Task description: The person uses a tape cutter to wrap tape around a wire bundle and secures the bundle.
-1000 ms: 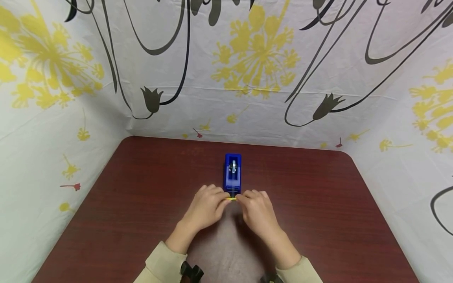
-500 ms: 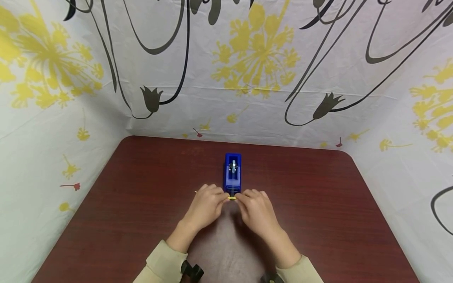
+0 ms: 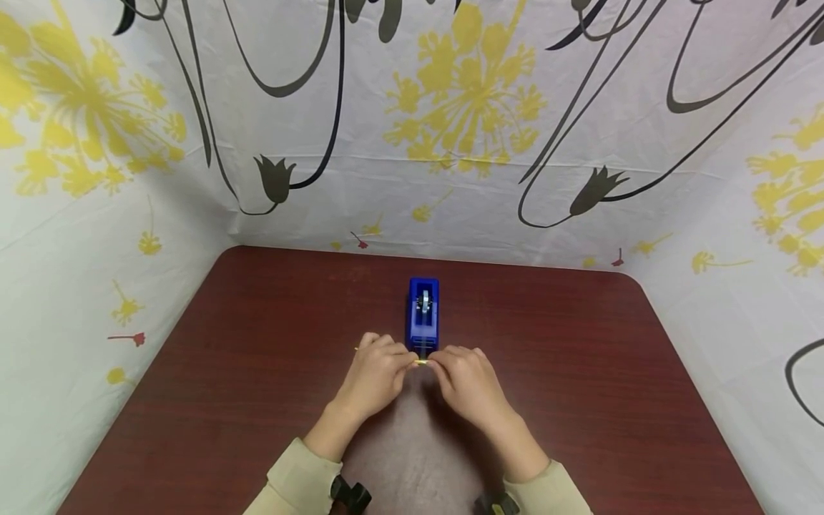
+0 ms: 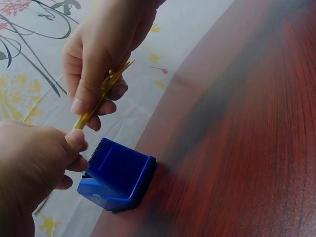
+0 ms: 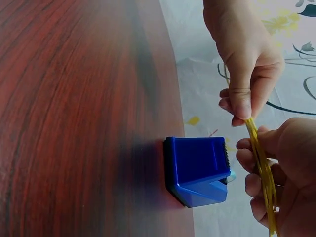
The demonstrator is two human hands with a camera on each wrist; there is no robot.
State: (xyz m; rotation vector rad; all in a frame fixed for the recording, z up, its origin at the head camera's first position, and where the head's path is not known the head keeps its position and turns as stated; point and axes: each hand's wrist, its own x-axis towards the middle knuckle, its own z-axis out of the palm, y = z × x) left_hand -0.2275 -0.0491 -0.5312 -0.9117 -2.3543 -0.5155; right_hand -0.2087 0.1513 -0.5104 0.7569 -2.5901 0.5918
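Between my two hands runs a bundle of thin yellow strands (image 3: 421,362), held just in front of a blue tape dispenser (image 3: 423,315). My left hand (image 3: 376,372) pinches one end with thumb and fingertips, and a thin tip pokes out past its knuckles. Close beside it, my right hand (image 3: 468,379) grips the bundle. In the right wrist view, the thicker part of the yellow strands (image 5: 264,173) lies along the right hand's fingers (image 5: 254,185). The left wrist view shows the dispenser (image 4: 118,168) below both hands, its toothed cutting edge near the left fingertips.
The dark red wood table (image 3: 579,372) spreads around the hands. White cloth with yellow and grey plant prints (image 3: 476,207) hangs behind and at both sides. Black wrist straps (image 3: 347,493) sit by the beige sleeves (image 3: 299,476).
My left thumb has drawn in under the fingers, and a thin yellow tip now shows beyond the left knuckles. Both hands otherwise stay almost in place; the dispenser has not moved.
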